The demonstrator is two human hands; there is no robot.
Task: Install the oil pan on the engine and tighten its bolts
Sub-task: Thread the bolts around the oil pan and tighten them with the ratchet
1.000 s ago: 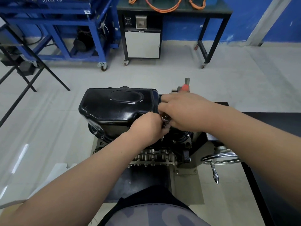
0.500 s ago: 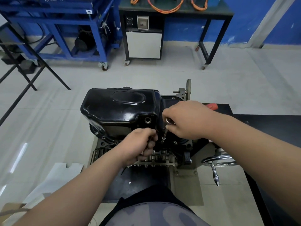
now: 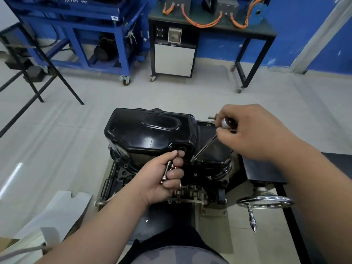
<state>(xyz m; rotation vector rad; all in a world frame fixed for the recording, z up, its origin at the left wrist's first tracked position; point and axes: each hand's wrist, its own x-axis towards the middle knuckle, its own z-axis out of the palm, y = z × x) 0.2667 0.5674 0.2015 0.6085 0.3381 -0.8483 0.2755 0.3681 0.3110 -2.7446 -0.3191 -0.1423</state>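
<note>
Left hand clutching spare bolts, right hand gripping tilted driver at oil pan rim — risk: tip slipping, cross-threading from tilt, spares dropped into engine.

A single wide-angle camera rides on the person's head, facing forward and steeply down. The glossy black stamped-metal oil pan sits mid-frame within arm's reach, with both forearms entering from the bottom edge. The upper frame takes in the far blue steel wheeled trolley and black-framed workbench, well beyond.
</note>
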